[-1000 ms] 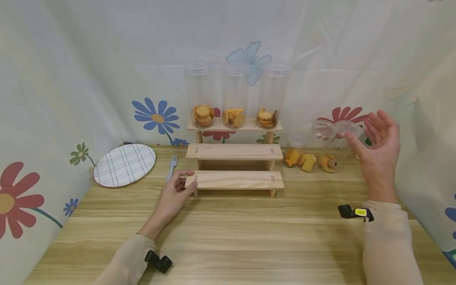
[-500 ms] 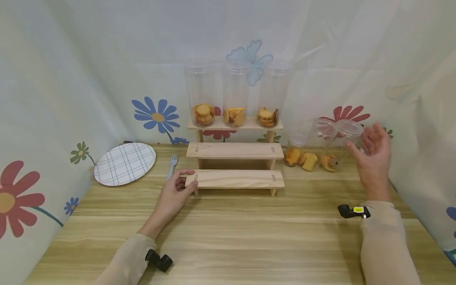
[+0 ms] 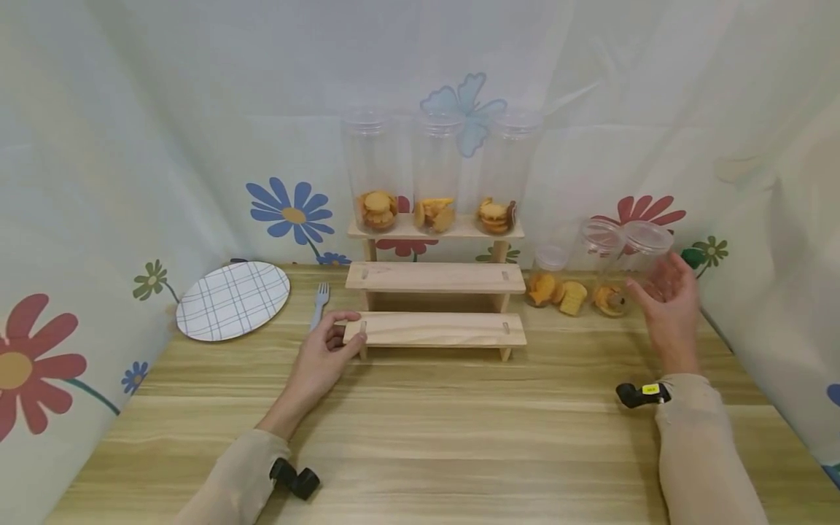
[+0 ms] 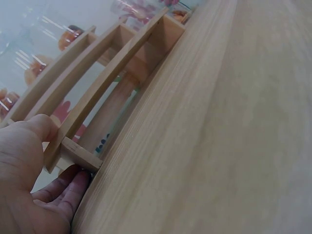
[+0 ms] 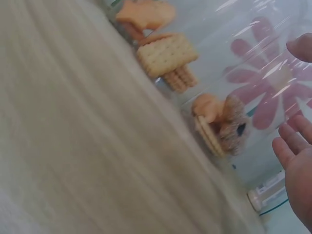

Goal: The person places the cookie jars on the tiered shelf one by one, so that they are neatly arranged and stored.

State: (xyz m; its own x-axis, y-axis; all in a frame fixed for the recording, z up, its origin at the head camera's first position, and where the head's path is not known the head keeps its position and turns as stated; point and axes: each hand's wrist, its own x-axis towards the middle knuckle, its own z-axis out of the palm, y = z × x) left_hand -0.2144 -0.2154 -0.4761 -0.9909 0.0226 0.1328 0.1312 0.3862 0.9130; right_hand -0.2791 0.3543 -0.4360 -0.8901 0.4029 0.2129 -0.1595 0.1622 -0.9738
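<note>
A three-step wooden display stand [image 3: 436, 329] stands mid-table. My left hand [image 3: 326, 357] grips the left end of its lowest step, thumb on top and fingers under the board beside the leg in the left wrist view. My right hand [image 3: 672, 310] is at the rightmost tall clear jar [image 3: 646, 239], thumb and fingers spread apart on either side of it. Cookies [image 5: 222, 122] lie in the bottom of that jar in the right wrist view. Left of it stand another tall jar [image 3: 600, 237] and a shorter lidded jar [image 3: 550, 259], also with biscuits inside.
Three tall lidded jars [image 3: 435, 175] with cookies stand on the top step. A checked oval plate [image 3: 232, 300] and a grey fork [image 3: 320, 299] lie to the left. A floral curtain [image 3: 197, 87] closes off the back and sides of the table [image 3: 420, 437].
My right hand has moved down and left, from above and right of the rightmost jar to around its side. The left hand has kept its grip on the stand.
</note>
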